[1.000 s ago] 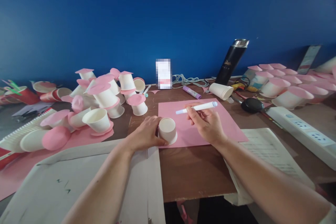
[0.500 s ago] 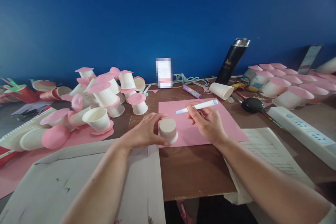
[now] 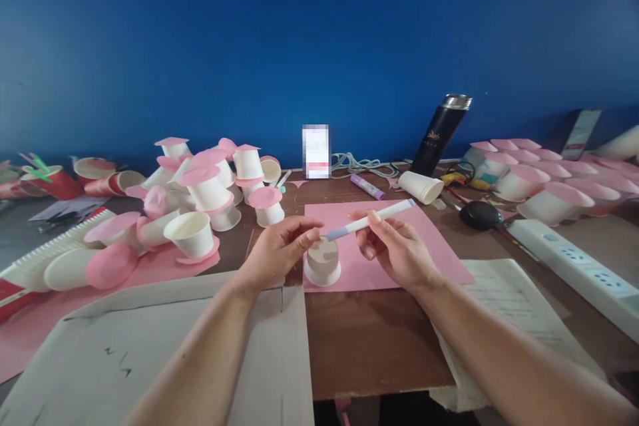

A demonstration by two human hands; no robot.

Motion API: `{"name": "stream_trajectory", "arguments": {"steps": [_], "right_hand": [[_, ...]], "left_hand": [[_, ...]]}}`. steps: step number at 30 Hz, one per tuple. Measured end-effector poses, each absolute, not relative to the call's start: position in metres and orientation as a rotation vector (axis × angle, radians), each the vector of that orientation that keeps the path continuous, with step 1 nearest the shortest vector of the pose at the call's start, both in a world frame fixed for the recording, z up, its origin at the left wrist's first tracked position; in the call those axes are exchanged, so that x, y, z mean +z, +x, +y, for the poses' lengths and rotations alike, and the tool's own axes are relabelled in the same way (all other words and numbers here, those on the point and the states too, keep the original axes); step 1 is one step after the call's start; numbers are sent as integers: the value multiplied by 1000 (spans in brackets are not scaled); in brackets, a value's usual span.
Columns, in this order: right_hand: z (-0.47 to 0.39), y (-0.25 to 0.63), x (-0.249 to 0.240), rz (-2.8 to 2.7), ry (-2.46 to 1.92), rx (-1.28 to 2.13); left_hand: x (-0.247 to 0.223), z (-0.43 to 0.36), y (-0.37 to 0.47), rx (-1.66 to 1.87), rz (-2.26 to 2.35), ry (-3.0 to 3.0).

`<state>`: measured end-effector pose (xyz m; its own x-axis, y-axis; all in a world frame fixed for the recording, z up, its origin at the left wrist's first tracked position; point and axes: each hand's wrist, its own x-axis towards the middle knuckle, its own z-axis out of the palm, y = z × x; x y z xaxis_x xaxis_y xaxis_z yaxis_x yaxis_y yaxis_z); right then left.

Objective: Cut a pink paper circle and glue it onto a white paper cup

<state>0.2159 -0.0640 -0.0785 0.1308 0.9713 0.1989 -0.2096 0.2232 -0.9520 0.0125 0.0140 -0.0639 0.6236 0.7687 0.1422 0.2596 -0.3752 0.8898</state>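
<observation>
A pen [image 3: 360, 223] is gripped, slanted, in the right hand [image 3: 402, 253]. Near its lower end, the left hand [image 3: 269, 249] is held half-curled; whether the pen is touched there cannot be told. An upturned cup [image 3: 323, 267] is set below, on pink paper [image 3: 353, 263].

Between the forearms [image 3: 200, 353], the near tabletop [image 3: 369, 339] leaves room to reach the upturned cup [image 3: 323, 267]; a marker [image 3: 394, 210] slants near its top, piled cups [image 3: 206, 196] block the left, a bottle [image 3: 436, 138] and power strip [image 3: 574, 269] the right.
</observation>
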Motion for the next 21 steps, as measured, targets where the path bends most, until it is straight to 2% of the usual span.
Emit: {"name": "stream_trajectory", "arguments": {"steps": [21], "right_hand": [[-68,205,-84,-1191,-877,1156]], "left_hand": [[-58,0,16,819,633,2334]]}}
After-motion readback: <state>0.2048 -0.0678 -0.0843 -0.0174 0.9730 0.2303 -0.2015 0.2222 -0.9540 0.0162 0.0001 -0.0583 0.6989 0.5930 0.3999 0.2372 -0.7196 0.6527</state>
